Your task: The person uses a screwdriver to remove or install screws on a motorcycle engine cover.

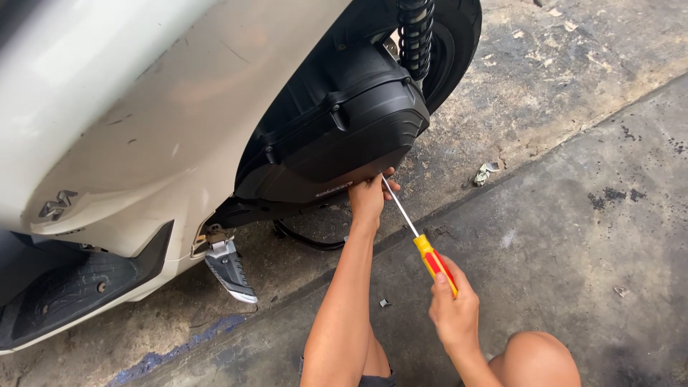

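A white scooter (pixel 143 122) stands on the left, with a black plastic engine cover (pixel 344 125) low on its side. My left hand (pixel 369 197) is closed on the cover's lower edge, fingers pinching beside the screwdriver tip. My right hand (pixel 453 308) grips the yellow and red handle of a screwdriver (pixel 421 244). Its thin metal shaft runs up and left to the cover's lower edge, right at my left fingers. My bare knee (pixel 534 358) shows at the bottom right.
A folded-out metal footpeg (pixel 231 271) sticks out below the white body panel. The rear tyre (pixel 451 43) and a black coil spring (pixel 416 36) are at the top. A crumpled scrap (pixel 484 173) lies on the stained concrete ground.
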